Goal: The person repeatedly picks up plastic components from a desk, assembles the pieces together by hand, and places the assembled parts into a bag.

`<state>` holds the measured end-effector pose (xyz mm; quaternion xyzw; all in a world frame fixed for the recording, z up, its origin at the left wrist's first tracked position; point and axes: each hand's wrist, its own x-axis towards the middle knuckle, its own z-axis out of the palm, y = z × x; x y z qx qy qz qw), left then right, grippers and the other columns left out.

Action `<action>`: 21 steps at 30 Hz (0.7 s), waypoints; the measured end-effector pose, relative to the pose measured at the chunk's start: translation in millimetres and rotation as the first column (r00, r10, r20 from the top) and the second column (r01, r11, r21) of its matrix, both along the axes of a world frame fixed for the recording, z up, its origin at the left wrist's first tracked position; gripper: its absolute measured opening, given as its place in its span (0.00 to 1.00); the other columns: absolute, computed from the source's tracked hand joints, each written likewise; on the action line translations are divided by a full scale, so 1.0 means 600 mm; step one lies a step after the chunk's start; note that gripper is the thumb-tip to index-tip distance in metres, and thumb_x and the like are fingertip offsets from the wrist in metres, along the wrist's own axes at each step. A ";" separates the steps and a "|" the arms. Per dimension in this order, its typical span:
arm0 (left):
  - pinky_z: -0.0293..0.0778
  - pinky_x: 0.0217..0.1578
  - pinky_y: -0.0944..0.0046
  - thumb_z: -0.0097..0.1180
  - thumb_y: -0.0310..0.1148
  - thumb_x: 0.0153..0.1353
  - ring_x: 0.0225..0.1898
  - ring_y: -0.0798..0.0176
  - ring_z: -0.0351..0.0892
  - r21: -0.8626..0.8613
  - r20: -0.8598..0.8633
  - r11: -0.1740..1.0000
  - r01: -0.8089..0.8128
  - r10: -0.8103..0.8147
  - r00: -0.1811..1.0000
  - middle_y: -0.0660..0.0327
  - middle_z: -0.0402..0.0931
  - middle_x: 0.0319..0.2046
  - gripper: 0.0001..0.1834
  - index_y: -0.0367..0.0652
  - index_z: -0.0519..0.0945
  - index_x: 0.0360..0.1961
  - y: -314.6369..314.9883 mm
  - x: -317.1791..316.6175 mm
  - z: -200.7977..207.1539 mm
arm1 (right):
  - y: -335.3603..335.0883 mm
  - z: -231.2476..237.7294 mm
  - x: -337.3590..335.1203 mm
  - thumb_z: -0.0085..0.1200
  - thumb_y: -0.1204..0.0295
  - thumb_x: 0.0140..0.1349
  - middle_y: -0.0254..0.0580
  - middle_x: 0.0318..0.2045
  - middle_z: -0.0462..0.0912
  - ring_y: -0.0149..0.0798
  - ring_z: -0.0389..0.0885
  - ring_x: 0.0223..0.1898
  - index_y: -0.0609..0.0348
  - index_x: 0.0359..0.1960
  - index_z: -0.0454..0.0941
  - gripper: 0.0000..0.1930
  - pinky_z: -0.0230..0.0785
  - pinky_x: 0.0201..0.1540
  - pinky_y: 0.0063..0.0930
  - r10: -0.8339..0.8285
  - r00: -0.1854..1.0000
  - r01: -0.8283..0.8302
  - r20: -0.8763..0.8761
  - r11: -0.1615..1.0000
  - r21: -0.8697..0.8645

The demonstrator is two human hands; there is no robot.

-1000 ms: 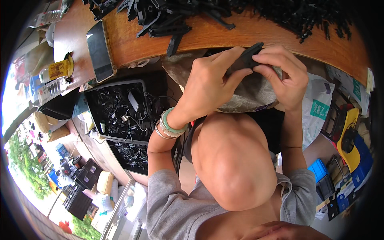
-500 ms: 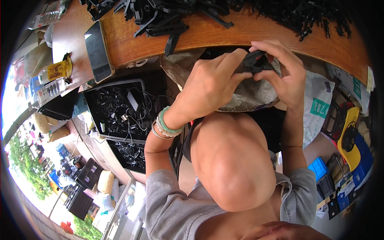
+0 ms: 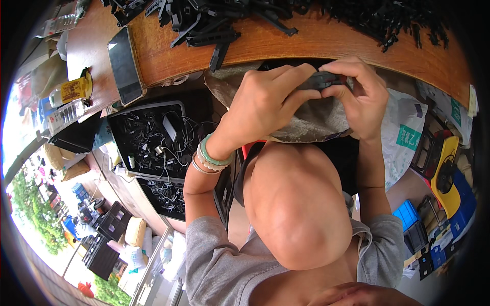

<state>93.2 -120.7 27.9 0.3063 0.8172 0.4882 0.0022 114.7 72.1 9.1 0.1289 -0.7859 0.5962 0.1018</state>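
Observation:
A small black plastic part (image 3: 322,80) is held between my two hands, just in front of the table edge. My left hand (image 3: 268,99), with bracelets (image 3: 209,157) at its wrist, pinches the part's left end between thumb and fingers. At the other end, the thumb and index finger of my right hand (image 3: 363,97) close on it, covering some of its surface. Beneath the hands lies an open greyish woven sack (image 3: 314,122). Beyond them, black plastic pieces (image 3: 204,30) are heaped on the wooden table (image 3: 255,48).
Another pile of small black pieces (image 3: 383,23) lies at the table's far right. A phone (image 3: 125,65) rests near its left edge. To the left stand black trays (image 3: 148,104) with parts and cables. A white plastic bag (image 3: 406,137) sits at the right.
The black part has turned and now lies flatter and straighter between my fingers. My right hand's fingers have drawn in on its end; the left hand has shifted slightly left.

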 end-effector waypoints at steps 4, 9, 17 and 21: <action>0.74 0.26 0.66 0.66 0.27 0.49 0.25 0.58 0.80 0.008 0.074 1.000 -0.004 0.003 0.997 0.53 0.80 0.29 0.15 0.34 0.81 0.39 -0.001 -0.003 -0.001 | 0.002 0.005 -0.001 0.65 0.82 0.44 0.38 0.31 0.81 0.30 0.76 0.29 0.63 0.36 0.81 0.14 0.65 0.31 0.21 0.033 0.996 -0.030 0.085 0.999 -0.036; 0.73 0.27 0.69 0.66 0.26 0.51 0.26 0.65 0.79 0.008 0.140 0.999 -0.050 0.049 0.989 0.57 0.81 0.28 0.10 0.36 0.83 0.35 -0.015 -0.022 -0.027 | 0.037 0.004 -0.017 0.62 0.80 0.51 0.43 0.33 0.80 0.34 0.77 0.33 0.65 0.40 0.80 0.13 0.70 0.37 0.22 0.149 0.988 -0.152 0.027 0.981 0.121; 0.68 0.22 0.66 0.56 0.20 0.56 0.19 0.58 0.71 -0.078 -0.382 0.924 -0.374 0.319 0.868 0.57 0.73 0.23 0.07 0.39 0.80 0.36 0.014 -0.080 -0.059 | 0.148 -0.021 -0.044 0.56 0.76 0.61 0.33 0.37 0.78 0.29 0.75 0.29 0.54 0.41 0.83 0.08 0.68 0.33 0.23 -0.521 0.830 0.537 -0.198 0.652 0.536; 0.66 0.21 0.67 0.60 0.23 0.54 0.17 0.62 0.69 -0.147 -0.367 0.923 -0.356 0.283 0.886 0.59 0.73 0.23 0.06 0.38 0.79 0.34 0.001 -0.074 -0.061 | 0.140 -0.039 -0.042 0.59 0.72 0.60 0.34 0.35 0.78 0.31 0.74 0.29 0.57 0.39 0.83 0.07 0.69 0.34 0.24 -0.541 0.821 0.545 -0.180 0.653 0.526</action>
